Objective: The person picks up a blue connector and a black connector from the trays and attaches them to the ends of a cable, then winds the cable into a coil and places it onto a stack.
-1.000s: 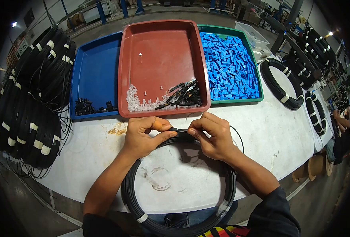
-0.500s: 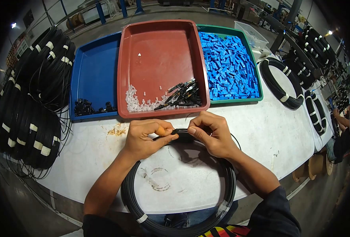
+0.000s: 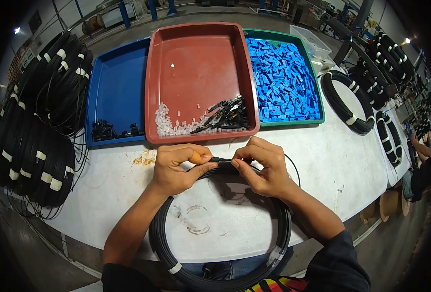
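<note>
A large coil of black cable [image 3: 160, 233] with white tape bands lies at the table's front edge, its lower part over my lap. Above its far side, my left hand [image 3: 180, 166] pinches a small black connector [image 3: 215, 159] between thumb and index finger, which has an orange covering. To the right of it, my right hand [image 3: 258, 165] pinches the thin black cable that runs from the connector. A loop of this cable [image 3: 296, 168] curves out past my right hand. The fingertips hide parts of the connector and cable.
Behind my hands stand a blue tray [image 3: 93, 97] with black parts, a red tray [image 3: 201, 138] with clear and black pieces, and a green tray [image 3: 321, 109] of blue clips. Coils [image 3: 30, 160] are stacked left; more coils [image 3: 347, 102] lie right. A person [image 3: 422, 170] is at far right.
My right hand has shifted slightly right and its fingers have changed position on the cable. The black connector now shows more clearly at my left fingertips. The cable loop at the right bulges wider.
</note>
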`<state>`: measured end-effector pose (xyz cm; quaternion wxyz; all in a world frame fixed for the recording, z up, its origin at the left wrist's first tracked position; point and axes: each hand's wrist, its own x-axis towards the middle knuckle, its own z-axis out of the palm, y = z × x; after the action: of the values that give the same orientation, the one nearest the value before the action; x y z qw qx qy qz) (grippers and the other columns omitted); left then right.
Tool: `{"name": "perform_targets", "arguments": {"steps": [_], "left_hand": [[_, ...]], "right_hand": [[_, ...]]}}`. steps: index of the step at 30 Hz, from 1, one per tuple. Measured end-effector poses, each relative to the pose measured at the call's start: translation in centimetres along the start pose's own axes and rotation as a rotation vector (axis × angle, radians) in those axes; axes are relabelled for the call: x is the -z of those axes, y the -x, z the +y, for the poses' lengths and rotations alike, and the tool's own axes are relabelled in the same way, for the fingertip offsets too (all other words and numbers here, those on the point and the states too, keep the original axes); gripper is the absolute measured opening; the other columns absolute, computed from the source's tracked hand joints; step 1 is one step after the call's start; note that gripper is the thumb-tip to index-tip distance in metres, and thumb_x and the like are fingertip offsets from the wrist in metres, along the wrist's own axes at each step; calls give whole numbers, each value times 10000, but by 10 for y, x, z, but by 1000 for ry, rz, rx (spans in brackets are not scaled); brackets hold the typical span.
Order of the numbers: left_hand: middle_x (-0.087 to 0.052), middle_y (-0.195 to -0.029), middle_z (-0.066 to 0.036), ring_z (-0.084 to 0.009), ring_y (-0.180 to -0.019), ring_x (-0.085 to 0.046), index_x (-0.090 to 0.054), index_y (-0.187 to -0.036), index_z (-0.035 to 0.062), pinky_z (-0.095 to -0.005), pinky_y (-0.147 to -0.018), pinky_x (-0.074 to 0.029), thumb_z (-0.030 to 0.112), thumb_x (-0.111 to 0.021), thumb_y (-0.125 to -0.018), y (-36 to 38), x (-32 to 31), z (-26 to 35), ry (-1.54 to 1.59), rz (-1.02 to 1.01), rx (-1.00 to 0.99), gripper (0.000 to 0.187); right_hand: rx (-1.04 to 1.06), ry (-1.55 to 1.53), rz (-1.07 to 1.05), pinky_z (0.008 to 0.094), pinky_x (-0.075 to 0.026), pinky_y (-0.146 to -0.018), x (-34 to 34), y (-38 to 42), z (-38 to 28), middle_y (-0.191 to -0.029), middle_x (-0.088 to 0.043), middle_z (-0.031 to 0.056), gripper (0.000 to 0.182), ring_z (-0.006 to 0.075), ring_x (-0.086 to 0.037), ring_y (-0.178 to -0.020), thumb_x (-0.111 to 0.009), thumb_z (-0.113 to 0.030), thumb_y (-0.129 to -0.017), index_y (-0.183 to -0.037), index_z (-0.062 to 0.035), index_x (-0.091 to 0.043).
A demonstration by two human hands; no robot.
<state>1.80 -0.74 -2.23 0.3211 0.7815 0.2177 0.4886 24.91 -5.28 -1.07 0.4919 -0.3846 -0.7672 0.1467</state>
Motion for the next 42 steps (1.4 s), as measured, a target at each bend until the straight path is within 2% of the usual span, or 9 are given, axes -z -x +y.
{"name": "perform_targets", "arguments": {"steps": [10, 18, 25, 31, 33, 34, 38, 40, 42], "left_hand": [[-762, -849, -158, -173, -759, -734, -710, -749, -23, -276, -698, -574, -42, -864, -733, 1, 1, 0, 44, -4, 62, 156], [-755, -840, -164, -171, -695, -718, -670, -716, -27, -263, -611, -560, -57, -860, -720, 1, -2, -3, -3, -37, -35, 192], [-758, -844, -138, -172, -681, -713, -675, -726, -27, -257, -590, -554, -38, -860, -733, -2, -3, 4, -68, -134, -107, 185], [-769, -881, -137, -190, -712, -735, -751, -846, -27, -274, -670, -576, -9, -859, -745, -6, -4, 10, -102, -31, -90, 148], [-773, -882, -138, -191, -729, -742, -771, -899, -27, -288, -711, -583, -13, -846, -754, -3, -2, 6, -96, 14, 55, 164], [-771, -853, -130, -174, -703, -734, -771, -888, -31, -271, -665, -576, -29, -824, -767, -4, -2, 5, -103, 5, 10, 133], [-768, -831, -133, -201, -743, -750, -766, -863, -30, -279, -701, -584, -44, -805, -768, -4, -1, 10, -121, -73, 24, 104], [-766, -809, -111, -148, -643, -712, -763, -834, -22, -246, -561, -548, -45, -791, -765, -4, -3, 8, -166, -132, -84, 78], [-762, -793, -111, -148, -636, -711, -757, -817, -21, -248, -558, -550, -43, -790, -755, -5, -4, 10, -165, -124, -91, 73]], "right_hand": [[105, 34, 8, 327, -417, -488, 0, -2, -2, -706, -588, 71, 111, 213, -576, -549, -777, -5, -769, -849, -27, -704], [90, 75, -45, 320, -407, -501, 0, -1, -4, -711, -608, 80, 117, 198, -582, -569, -790, 21, -772, -852, -10, -710], [137, 119, -77, 354, -450, -518, -3, 0, -2, -726, -610, 74, 148, 229, -607, -588, -796, 27, -756, -854, -29, -700], [29, 137, -48, 359, -467, -544, -2, 2, -2, -753, -612, 83, 184, 245, -619, -617, -790, 35, -758, -907, -38, -711], [6, 128, -31, 361, -469, -550, -2, 3, -1, -753, -610, 87, 190, 248, -619, -621, -790, 34, -761, -920, -38, -715], [20, 150, -37, 361, -474, -556, -2, 2, -2, -761, -616, 88, 198, 249, -622, -625, -800, 12, -763, -938, -39, -722], [112, 216, -36, 355, -502, -570, -3, -5, -10, -816, -667, 89, 236, 249, -648, -657, -824, -56, -757, -978, -43, -741], [187, 211, -39, 354, -504, -564, -8, -2, -4, -847, -685, 75, 243, 250, -653, -675, -824, -101, -753, -979, -61, -743], [248, 208, -81, 354, -528, -582, -7, 2, 0, -926, -721, 74, 264, 257, -679, -731, -822, -124, -735, -982, -68, -746]]}}
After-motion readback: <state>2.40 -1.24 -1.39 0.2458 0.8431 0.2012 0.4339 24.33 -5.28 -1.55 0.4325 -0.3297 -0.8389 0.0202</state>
